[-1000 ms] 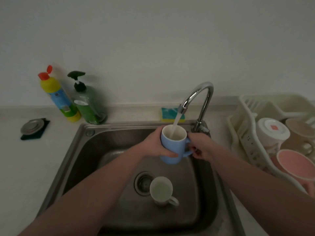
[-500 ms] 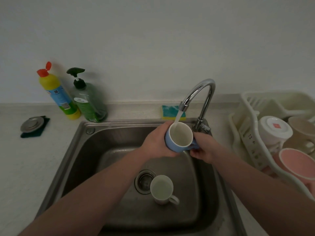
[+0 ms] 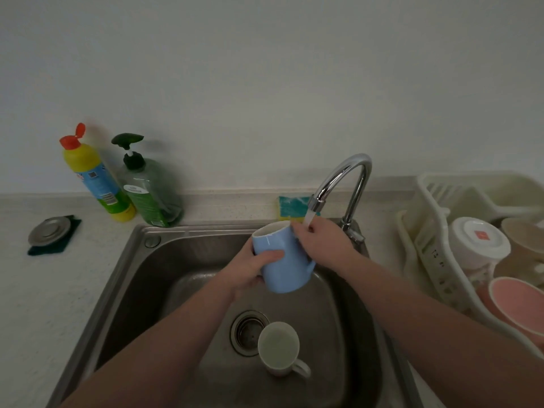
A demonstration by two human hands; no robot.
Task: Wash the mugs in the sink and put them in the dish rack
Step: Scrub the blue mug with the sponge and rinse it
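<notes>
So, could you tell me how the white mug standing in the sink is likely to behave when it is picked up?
The white mug looks rigid and probably breakable. It appears to hold water, so likely heavier than empty and apt to spill if tilted. Wet glaze may be slippery; its handle is free.

A home kitchen, plainly. A stainless-steel sink basin (image 3: 141, 278) is sunk into a pale speckled countertop (image 3: 44, 290), with a curved chrome tap (image 3: 350, 184) at its twelve o'clock, water running. At ten o'clock stand a yellow cleaner bottle with a red flip cap (image 3: 94, 178) and a green pump bottle of dish soap (image 3: 150, 192) (the usual pair). A cream plastic dish rack (image 3: 435, 248) sits at three o'clock, holding upturned cups. A yellow-and-teal sponge (image 3: 290, 206) lies behind the basin.
</notes>
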